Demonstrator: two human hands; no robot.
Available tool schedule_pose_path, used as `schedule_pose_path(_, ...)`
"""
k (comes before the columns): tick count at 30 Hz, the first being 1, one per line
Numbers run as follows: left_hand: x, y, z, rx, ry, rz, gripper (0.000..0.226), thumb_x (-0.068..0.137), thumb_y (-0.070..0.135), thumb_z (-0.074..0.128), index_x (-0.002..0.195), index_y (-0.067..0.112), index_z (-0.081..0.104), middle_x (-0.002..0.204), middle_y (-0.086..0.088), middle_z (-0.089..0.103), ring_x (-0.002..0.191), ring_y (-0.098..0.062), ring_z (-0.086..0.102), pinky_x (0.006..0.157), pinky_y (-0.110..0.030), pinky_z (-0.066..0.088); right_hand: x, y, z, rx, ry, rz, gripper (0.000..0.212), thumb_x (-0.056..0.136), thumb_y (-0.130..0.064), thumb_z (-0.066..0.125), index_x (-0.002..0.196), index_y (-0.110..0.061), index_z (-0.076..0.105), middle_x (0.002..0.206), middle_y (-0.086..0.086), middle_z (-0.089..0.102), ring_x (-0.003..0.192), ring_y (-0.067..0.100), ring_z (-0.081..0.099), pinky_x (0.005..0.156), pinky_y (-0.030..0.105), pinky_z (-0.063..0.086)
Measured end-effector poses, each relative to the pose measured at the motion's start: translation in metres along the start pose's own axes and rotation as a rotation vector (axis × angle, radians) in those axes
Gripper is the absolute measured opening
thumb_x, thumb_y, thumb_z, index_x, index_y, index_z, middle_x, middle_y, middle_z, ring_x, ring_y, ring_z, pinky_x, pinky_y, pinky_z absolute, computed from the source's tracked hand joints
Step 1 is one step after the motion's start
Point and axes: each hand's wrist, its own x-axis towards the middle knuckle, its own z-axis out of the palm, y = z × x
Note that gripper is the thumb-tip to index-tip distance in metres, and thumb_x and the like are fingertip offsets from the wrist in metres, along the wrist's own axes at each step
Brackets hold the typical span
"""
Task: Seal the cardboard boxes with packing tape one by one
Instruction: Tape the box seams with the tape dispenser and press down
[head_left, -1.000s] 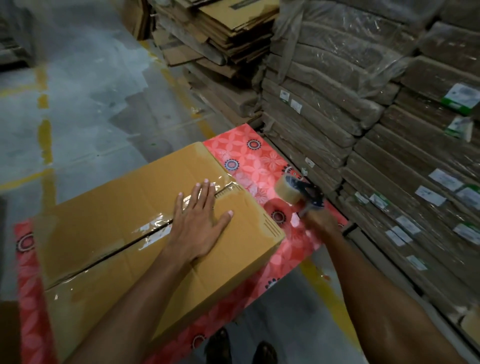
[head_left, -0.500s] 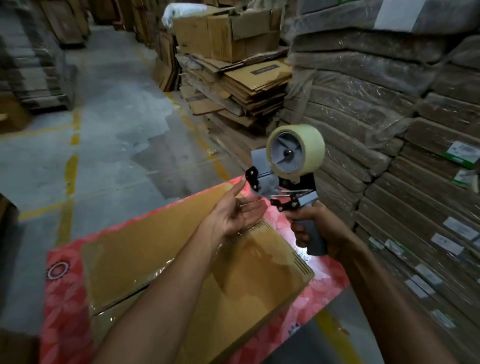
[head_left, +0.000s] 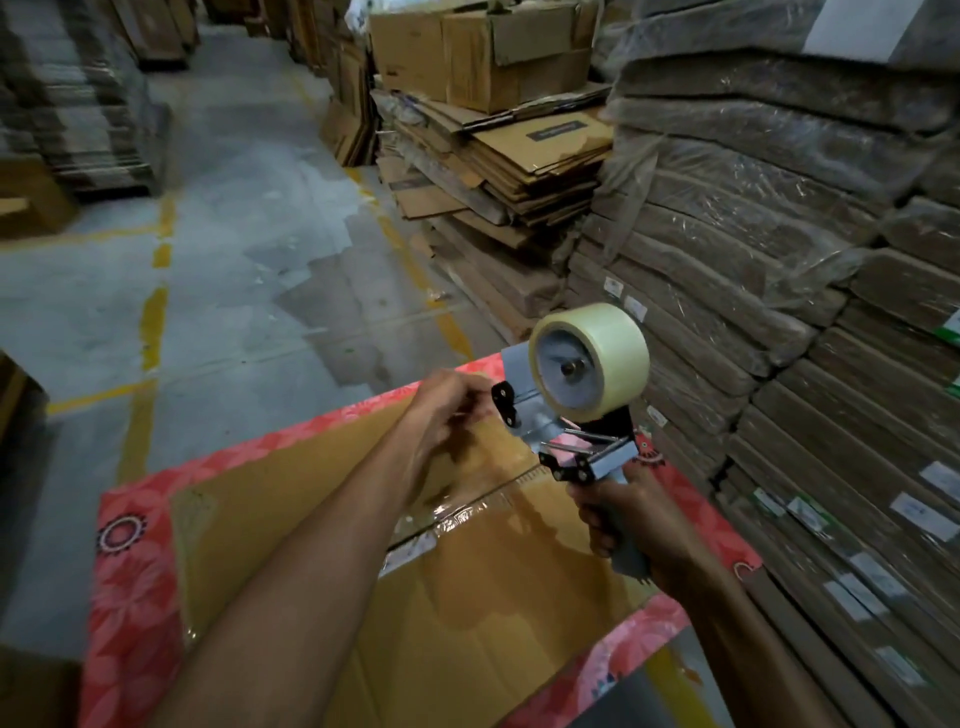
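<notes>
A flat brown cardboard box (head_left: 291, 525) lies on a red flowered mat (head_left: 130, 582), with clear tape along its middle seam (head_left: 457, 512). My right hand (head_left: 639, 525) grips the grey handle of a tape dispenser (head_left: 582, 415) held up above the box's far right end; a roll of clear tape (head_left: 602, 358) sits on top of it. My left hand (head_left: 447, 410) is raised at the dispenser's front end, fingers curled and pinching at the tape end by the black roller. The tape end itself is too blurred to make out.
Wrapped bundles of flat cardboard (head_left: 779, 270) are stacked high along the right. Loose flattened cartons (head_left: 514, 161) and open boxes (head_left: 478, 47) pile up behind them. A grey concrete aisle with yellow lines (head_left: 156, 312) runs to the left, with more stacks (head_left: 78, 93) beyond.
My left hand left the box top and rose to the dispenser's front, its fingers now curling in. My right hand lifted the dispenser from beside the box to above it.
</notes>
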Motion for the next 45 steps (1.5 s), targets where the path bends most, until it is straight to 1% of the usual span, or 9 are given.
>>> schedule_pose_path(9, 0.074, 0.025, -0.007, 0.417, 0.146, 0.190, 0.015, 0.087, 0.007, 0.071, 0.083, -0.006, 0.077, 0.066, -0.013, 0.069, 0.043, -0.009, 0.055, 0.047, -0.018, 0.042, 0.027, 0.031, 0.002, -0.174, 0.173, 0.093, 0.010, 0.086, -0.006, 0.068, 0.082, 0.002, 0.063, 0.060, 0.004, 0.055, 0.053, 0.019, 0.048, 0.050, 0.033, 0.038)
schedule_pose_path(14, 0.093, 0.009, -0.010, 0.364, 0.209, 0.225, 0.014, 0.085, 0.012, 0.074, 0.075, 0.003, 0.078, 0.064, -0.009, 0.067, 0.052, -0.014, 0.056, 0.058, -0.027, 0.046, 0.049, 0.035, 0.006, -0.061, 0.149, 0.137, 0.029, 0.086, -0.006, 0.067, 0.063, -0.023, 0.068, 0.056, 0.001, 0.050, 0.050, 0.017, 0.044, 0.047, 0.029, 0.033)
schedule_pose_path(25, 0.105, 0.005, -0.015, 0.544, 0.212, 0.157, 0.024, 0.082, 0.015, 0.077, 0.061, 0.010, 0.070, 0.065, -0.006, 0.069, 0.067, -0.025, 0.067, 0.071, -0.043, 0.056, 0.058, 0.027, 0.009, -0.090, 0.185, 0.188, 0.022, 0.084, -0.005, 0.064, 0.063, -0.012, 0.062, 0.056, 0.007, 0.050, 0.048, 0.019, 0.042, 0.048, 0.033, 0.032)
schedule_pose_path(29, 0.108, 0.007, -0.019, 0.612, 0.191, 0.032, 0.021, 0.076, 0.022, 0.084, 0.076, 0.004, 0.072, 0.088, -0.017, 0.075, 0.081, -0.030, 0.071, 0.077, -0.046, 0.058, 0.059, 0.023, 0.011, -0.151, 0.190, 0.214, 0.017, 0.085, -0.012, 0.066, 0.069, -0.006, 0.065, 0.055, 0.005, 0.053, 0.045, 0.018, 0.042, 0.048, 0.031, 0.033)
schedule_pose_path(33, 0.107, 0.009, -0.023, 0.809, 0.227, 0.045, 0.032, 0.078, 0.034, 0.085, 0.082, 0.007, 0.068, 0.081, -0.008, 0.065, 0.078, -0.024, 0.060, 0.063, -0.033, 0.044, 0.061, 0.022, 0.016, -0.154, 0.212, 0.236, 0.013, 0.085, -0.010, 0.064, 0.072, -0.008, 0.064, 0.053, 0.003, 0.053, 0.042, 0.017, 0.043, 0.045, 0.026, 0.033)
schedule_pose_path(37, 0.094, 0.003, -0.004, 0.853, 0.266, 0.380, 0.013, 0.095, 0.019, 0.065, 0.087, 0.012, 0.073, 0.083, -0.004, 0.070, 0.083, -0.023, 0.065, 0.072, -0.033, 0.048, 0.061, 0.020, 0.018, -0.164, 0.238, 0.260, 0.014, 0.085, -0.009, 0.063, 0.071, -0.010, 0.064, 0.053, 0.003, 0.053, 0.040, 0.016, 0.043, 0.044, 0.024, 0.034)
schedule_pose_path(39, 0.088, -0.001, 0.005, 0.914, 0.097, 0.485, 0.015, 0.098, 0.013, 0.057, 0.089, 0.013, 0.070, 0.091, -0.008, 0.071, 0.087, -0.027, 0.064, 0.074, -0.034, 0.046, 0.062, 0.018, 0.018, -0.155, 0.237, 0.263, 0.012, 0.085, -0.008, 0.062, 0.073, -0.008, 0.065, 0.055, 0.004, 0.053, 0.040, 0.016, 0.043, 0.043, 0.023, 0.033)
schedule_pose_path(42, 0.089, -0.004, 0.009, 1.294, -0.110, 0.308, 0.030, 0.092, 0.010, 0.063, 0.122, 0.009, 0.064, 0.130, -0.017, 0.062, 0.116, -0.033, 0.057, 0.095, -0.040, 0.046, 0.063, 0.015, 0.019, -0.153, 0.241, 0.292, 0.012, 0.086, -0.008, 0.061, 0.074, -0.007, 0.063, 0.055, 0.005, 0.051, 0.037, 0.014, 0.042, 0.042, 0.021, 0.032)
schedule_pose_path(45, 0.093, -0.001, 0.010, 1.382, -0.100, 0.194, 0.046, 0.094, 0.009, 0.065, 0.138, 0.003, 0.054, 0.143, -0.014, 0.053, 0.125, -0.032, 0.053, 0.101, -0.035, 0.041, 0.070, 0.013, 0.017, -0.217, 0.245, 0.313, 0.012, 0.084, -0.008, 0.060, 0.072, -0.007, 0.060, 0.052, 0.004, 0.051, 0.034, 0.015, 0.043, 0.040, 0.020, 0.033)
